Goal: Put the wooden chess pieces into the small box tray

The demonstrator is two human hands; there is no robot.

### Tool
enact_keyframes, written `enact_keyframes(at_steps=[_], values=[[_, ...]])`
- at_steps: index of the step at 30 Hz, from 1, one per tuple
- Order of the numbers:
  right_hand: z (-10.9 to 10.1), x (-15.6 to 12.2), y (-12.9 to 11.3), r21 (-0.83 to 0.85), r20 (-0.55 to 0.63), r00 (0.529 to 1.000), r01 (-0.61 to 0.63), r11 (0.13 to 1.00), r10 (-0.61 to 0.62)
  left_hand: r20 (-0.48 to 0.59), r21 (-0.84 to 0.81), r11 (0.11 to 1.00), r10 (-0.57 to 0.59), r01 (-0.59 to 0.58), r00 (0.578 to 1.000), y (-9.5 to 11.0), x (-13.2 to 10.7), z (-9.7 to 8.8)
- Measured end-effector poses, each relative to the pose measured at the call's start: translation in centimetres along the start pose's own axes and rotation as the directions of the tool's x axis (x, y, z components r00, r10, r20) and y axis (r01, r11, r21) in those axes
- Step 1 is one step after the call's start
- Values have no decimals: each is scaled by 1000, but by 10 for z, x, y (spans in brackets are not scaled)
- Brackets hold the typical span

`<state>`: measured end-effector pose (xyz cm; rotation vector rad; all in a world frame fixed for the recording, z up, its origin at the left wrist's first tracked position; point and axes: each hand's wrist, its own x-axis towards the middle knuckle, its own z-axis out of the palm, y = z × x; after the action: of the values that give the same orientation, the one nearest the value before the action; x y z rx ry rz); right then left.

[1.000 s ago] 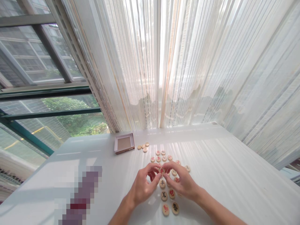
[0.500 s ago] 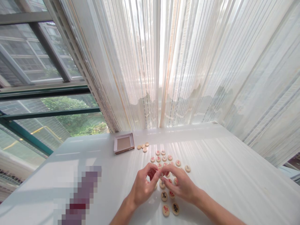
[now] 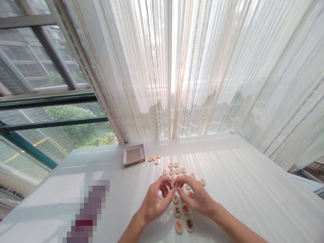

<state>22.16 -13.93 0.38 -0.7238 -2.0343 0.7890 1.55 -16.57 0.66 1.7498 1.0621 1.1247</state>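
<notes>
See two hands (image 3: 155, 199) (image 3: 196, 197), one table (image 3: 253, 202), one box (image 3: 133, 154), four blank discs (image 3: 156, 162). Count at least fifteen lettered discs (image 3: 177, 211); can't total hidden ones.

Well short of the far edge of the worktop (image 3: 243, 189), our forearms (image 3: 134, 223) slant inward, left hand (image 3: 154, 199) and right hand (image 3: 199, 195) facing, fingers pinched toward thumbs.

Left hand (image 3: 158, 197) and right hand (image 3: 194, 194) holding red-marked disc (image 3: 174, 185), white table (image 3: 240, 168), open box (image 3: 134, 163)

Red-marked, seemingly cream piece (image 3: 174, 185)
</notes>
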Motion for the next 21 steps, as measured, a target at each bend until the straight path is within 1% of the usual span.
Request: enact_keyframes(at_steps=[9,13,21], values=[[0,1,0,7,-18,1000,-2,1000,2,14,3,1000,-6,6,1000,5,0,-1],[1,0,3,-11,-27,1000,-5,1000,5,3,-1,1000,5,-5,1000,2,0,-1],[2,-1,7,-18,-44,999,-2,1000,2,-25,29,999,-21,21,999,-5,-2,-5]])
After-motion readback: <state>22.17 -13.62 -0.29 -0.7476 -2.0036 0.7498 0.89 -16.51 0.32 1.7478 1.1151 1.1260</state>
